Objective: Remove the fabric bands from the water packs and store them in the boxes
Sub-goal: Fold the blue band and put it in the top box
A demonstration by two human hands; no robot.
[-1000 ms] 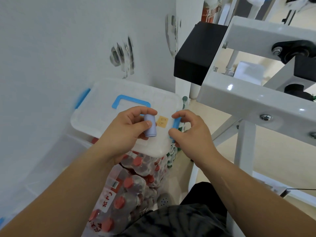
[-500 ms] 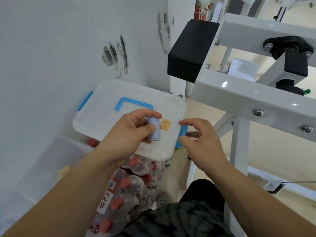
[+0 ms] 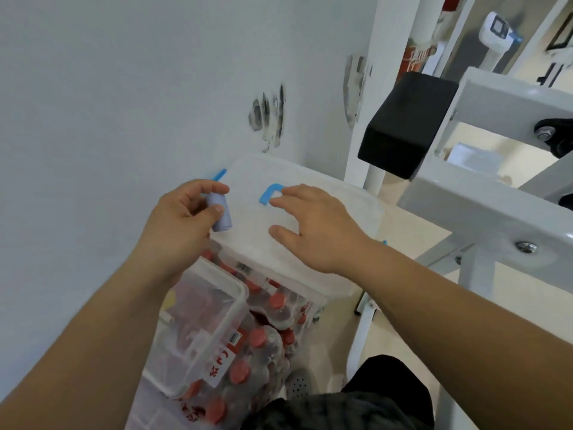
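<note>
Rolled band in hand, box lid to open next.
Above the water packs (image 3: 260,342) and a clear box (image 3: 214,324), the left hand (image 3: 179,225) pinches the rolled fabric band (image 3: 222,216) beside the lidded box (image 3: 341,197). The right hand (image 3: 316,225), fingers spread and loose, is at its blue handle (image 3: 267,195). Best to hook that handle, lift straight and keep the roll tight.

Looks like a gym storage corner: white machine frame (image 3: 483,206) with black pad (image 3: 403,125) at two o'clock, scuffed wall (image 3: 266,119) at twelve, shrink-wrapped water packs (image 3: 263,346) at six.
</note>
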